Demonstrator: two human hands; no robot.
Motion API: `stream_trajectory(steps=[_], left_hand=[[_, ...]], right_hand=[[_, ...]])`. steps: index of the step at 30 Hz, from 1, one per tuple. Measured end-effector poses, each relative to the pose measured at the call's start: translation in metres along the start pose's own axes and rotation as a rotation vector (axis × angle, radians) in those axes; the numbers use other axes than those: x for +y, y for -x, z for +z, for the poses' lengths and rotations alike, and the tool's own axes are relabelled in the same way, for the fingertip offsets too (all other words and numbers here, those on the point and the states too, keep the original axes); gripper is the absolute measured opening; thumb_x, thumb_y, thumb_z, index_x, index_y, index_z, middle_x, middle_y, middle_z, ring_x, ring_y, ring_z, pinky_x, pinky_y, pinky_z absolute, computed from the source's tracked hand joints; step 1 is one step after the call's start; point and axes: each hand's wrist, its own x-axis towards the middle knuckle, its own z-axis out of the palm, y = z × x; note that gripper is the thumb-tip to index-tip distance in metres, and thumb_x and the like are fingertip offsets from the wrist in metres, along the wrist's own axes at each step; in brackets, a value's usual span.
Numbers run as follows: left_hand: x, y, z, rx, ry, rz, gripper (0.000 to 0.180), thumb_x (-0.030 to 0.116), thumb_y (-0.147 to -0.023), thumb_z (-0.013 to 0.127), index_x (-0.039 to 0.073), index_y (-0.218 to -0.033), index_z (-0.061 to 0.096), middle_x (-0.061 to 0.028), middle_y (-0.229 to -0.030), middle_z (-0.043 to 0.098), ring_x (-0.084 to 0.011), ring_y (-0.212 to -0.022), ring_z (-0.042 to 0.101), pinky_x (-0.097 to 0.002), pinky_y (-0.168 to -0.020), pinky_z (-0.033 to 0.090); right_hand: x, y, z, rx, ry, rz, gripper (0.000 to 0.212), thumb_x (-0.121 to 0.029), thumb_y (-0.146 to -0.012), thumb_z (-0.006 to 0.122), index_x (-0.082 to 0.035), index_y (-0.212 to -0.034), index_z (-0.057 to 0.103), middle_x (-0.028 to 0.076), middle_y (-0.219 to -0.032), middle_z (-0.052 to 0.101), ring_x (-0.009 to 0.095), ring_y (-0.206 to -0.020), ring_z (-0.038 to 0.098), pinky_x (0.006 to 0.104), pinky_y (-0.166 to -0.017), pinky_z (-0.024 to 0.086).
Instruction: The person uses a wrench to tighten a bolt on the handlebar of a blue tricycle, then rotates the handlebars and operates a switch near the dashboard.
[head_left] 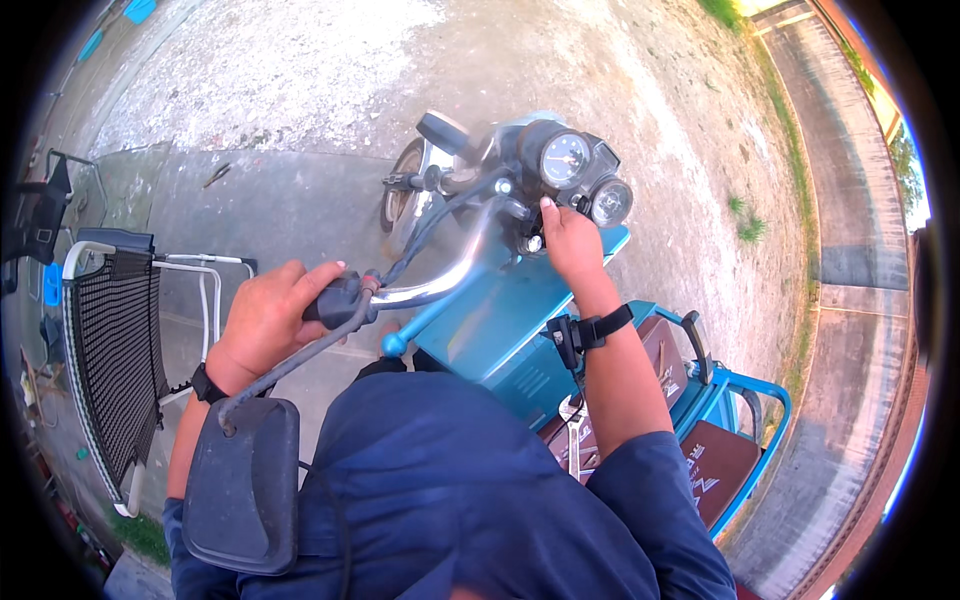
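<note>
My left hand point(262, 322) is wrapped round the black grip point(335, 300) at the left end of a chrome handlebar point(455, 275). My right hand point(573, 242) is closed at the middle of the bar, just below a round dial gauge point(565, 160) and beside a second round gauge point(610, 203). Its thumb points up and the other fingers are mostly hidden, so I cannot make out what they grip. A small metal lock-like cylinder point(535, 243) shows next to it. Under the bar is the vehicle's blue metal body point(490, 325).
A blue knobbed lever point(395, 345) sticks out near my legs. A black mirror point(245, 490) hangs by my left forearm. An adjustable wrench point(574, 440) lies by the brown seat point(718, 470) with blue rails. A mesh chair point(112, 370) stands left; a concrete wall point(860, 245) runs along the right.
</note>
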Motion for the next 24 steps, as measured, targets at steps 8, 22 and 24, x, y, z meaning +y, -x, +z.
stream_trajectory(steps=[8,22,24], left_hand=[[0.002,-0.001,-0.003,-0.012,0.016,-0.002,0.069,0.025,-0.068,0.087,0.020,-0.131,0.059,-0.0102,-0.086,0.057,-0.0340,-0.074,0.063,-0.0447,-0.064,0.050],[0.001,0.000,-0.001,-0.011,0.000,-0.003,0.070,0.024,-0.067,0.086,0.020,-0.132,0.059,-0.0097,-0.085,0.056,-0.0330,-0.075,0.063,-0.0446,-0.064,0.050],[0.001,0.000,-0.001,-0.001,-0.002,0.015,0.071,0.023,-0.067,0.086,0.020,-0.133,0.059,-0.0095,-0.085,0.056,-0.0327,-0.075,0.063,-0.0445,-0.064,0.050]], right_hand=[[0.000,-0.010,-0.003,-0.106,-0.050,0.082,0.057,-0.043,-0.104,0.040,0.004,-0.100,0.072,0.029,-0.107,0.070,0.047,-0.101,0.065,0.0528,-0.093,0.050],[0.003,0.001,-0.014,0.061,0.163,-0.222,0.022,-0.025,-0.093,0.064,-0.006,-0.102,0.063,0.018,-0.100,0.070,0.038,-0.094,0.068,0.0479,-0.083,0.055],[0.010,0.001,-0.007,0.110,0.088,-0.246,0.021,-0.023,-0.091,0.066,-0.006,-0.104,0.064,0.017,-0.100,0.070,0.037,-0.094,0.068,0.0475,-0.082,0.055]])
